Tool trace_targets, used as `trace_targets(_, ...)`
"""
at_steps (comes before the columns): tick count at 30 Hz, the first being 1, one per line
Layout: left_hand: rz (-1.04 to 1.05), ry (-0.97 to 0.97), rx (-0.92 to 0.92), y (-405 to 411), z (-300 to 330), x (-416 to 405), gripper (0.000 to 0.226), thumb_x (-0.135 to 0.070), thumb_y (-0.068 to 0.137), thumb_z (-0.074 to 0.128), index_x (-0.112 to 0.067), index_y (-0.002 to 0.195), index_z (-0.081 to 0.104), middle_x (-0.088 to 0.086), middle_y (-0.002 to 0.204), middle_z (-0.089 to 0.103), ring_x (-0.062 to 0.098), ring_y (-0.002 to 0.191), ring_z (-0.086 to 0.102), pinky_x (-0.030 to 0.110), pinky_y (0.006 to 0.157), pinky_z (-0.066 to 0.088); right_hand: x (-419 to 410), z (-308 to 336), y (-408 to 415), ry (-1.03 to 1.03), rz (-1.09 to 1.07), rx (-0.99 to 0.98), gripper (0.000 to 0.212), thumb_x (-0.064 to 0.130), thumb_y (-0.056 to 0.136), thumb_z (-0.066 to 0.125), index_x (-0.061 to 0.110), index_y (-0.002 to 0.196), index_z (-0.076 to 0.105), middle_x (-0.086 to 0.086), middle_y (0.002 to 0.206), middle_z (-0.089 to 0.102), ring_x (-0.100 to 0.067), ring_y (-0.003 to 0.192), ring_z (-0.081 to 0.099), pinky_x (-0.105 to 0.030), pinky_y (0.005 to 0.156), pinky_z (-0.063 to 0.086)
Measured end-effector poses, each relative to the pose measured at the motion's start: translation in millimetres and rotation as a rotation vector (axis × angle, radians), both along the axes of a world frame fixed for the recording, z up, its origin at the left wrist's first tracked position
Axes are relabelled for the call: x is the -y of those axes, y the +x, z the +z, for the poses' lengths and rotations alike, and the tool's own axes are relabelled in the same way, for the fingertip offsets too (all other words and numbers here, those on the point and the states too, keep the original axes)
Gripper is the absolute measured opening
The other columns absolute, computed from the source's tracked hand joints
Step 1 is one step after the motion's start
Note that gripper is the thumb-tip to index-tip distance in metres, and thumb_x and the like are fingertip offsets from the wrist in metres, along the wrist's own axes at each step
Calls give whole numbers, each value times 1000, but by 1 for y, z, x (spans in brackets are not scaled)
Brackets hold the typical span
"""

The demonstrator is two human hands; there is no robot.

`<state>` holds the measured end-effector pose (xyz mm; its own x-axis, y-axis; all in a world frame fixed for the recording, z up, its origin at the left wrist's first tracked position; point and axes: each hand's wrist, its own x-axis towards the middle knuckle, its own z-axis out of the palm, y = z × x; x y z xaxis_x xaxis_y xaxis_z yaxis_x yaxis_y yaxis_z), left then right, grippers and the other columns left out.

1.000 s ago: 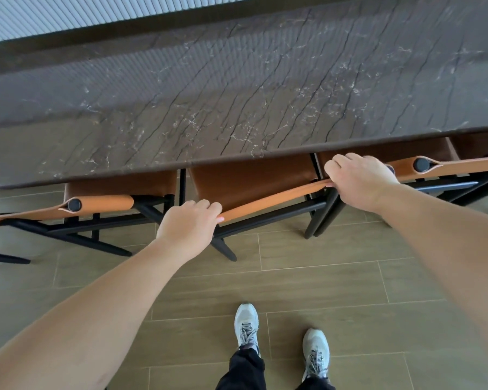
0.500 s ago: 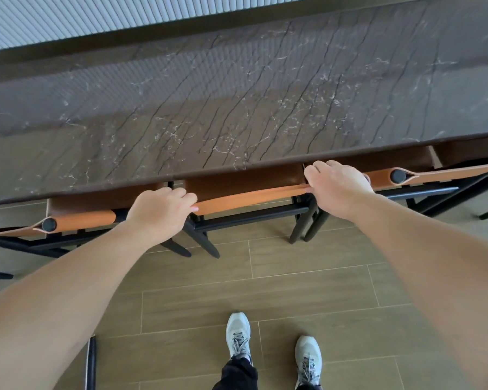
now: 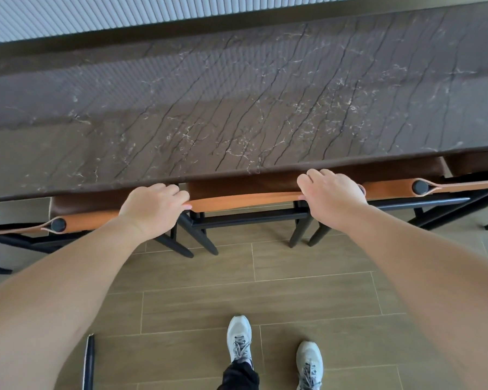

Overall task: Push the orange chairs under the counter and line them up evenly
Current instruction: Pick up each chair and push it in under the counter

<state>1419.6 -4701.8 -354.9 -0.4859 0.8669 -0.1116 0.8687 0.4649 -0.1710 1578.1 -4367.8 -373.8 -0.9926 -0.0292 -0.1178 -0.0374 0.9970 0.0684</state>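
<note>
Middle orange chair [image 3: 244, 199] sits tucked under the worktop [image 3: 237, 108], between two neighbours. Your left hand [image 3: 152, 211] and right hand [image 3: 331, 195] curl over its strap-like backrest ends. The strap is probably soft, the frame stiff and likely light: push at the posts. Seats and front legs are hidden; evenness is hard to judge.

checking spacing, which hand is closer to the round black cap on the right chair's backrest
Right. The right hand grips the middle chair's backrest beside the cap; the left hand holds its far end.
</note>
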Motion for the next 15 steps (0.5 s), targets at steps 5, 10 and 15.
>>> trace_targets(5,63,-7,-16,-2,-15,2,29,-41,101,44,-18,93,58,-3,77,56,21,69,54,29,48,29,4,0,-3,-4,-62,17,12,29,100,49,18,99,45,-3,93,52,-28,88,54,-37,64,34)
trace_targets(10,96,-38,-3,-6,-22,2,31,-45,100,40,-20,95,57,-7,75,51,16,66,49,28,48,35,21,5,-1,43,-211,19,16,17,94,56,16,107,45,-7,100,55,-28,92,54,-36,70,34)
trace_targets(15,159,-115,63,0,-14,-3,27,-43,102,39,-21,106,53,-5,87,54,17,75,53,32,56,44,45,13,16,62,-249,68,37,11,84,54,15,118,41,-8,109,47,-27,95,46,-38,79,37)
